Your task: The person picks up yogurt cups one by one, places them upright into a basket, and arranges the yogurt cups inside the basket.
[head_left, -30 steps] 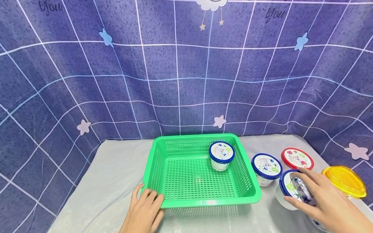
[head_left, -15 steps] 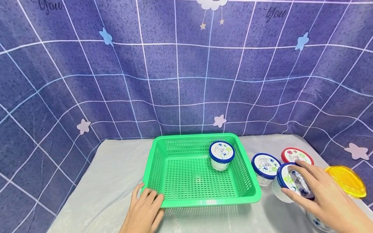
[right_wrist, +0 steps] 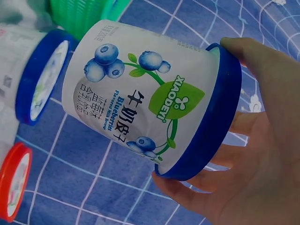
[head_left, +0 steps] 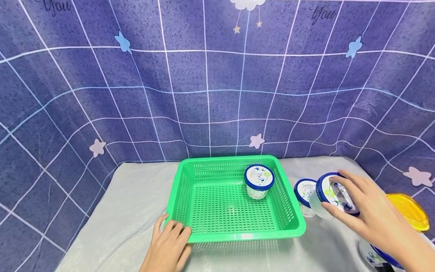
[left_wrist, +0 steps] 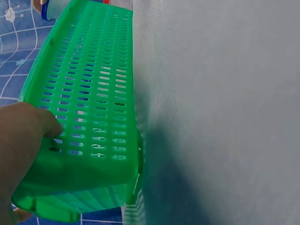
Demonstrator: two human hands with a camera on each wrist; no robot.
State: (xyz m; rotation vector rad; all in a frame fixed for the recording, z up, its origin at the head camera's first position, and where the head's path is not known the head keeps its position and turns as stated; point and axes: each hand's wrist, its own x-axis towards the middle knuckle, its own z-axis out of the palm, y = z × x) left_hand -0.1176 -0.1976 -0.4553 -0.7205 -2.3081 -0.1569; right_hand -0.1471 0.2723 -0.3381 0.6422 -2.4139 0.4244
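Observation:
My right hand (head_left: 374, 211) holds a blueberry milk-skin tub (head_left: 321, 204) by its blue lid, thumb and fingers spread around the lid's edge. The tub hangs tilted above the table, right of the green basket (head_left: 244, 237). In the right wrist view, the tub's printed side (right_wrist: 140, 89) faces the camera. At the basket's front left corner my left hand (head_left: 168, 243) grips the rim, fingers over the edge and thumb (left_wrist: 47, 124) against the outer wall. One blue-lidded tub (head_left: 257, 192) stands upright inside the basket, toward the back right.
Another blue-lidded tub (head_left: 302, 190) stands just right of the basket, partly covered by the held one. A red-lidded tub (right_wrist: 14, 183) shows in the right wrist view. A yellow-lidded container (head_left: 408, 211) and another blue-lidded tub (head_left: 368, 253) sit far right. A blue curtain (head_left: 224, 105) hangs behind.
My right hand has lifted the tub and carried it slightly left and away from me, now covering the red-lidded tub in the head view. The left hand and basket stay put.

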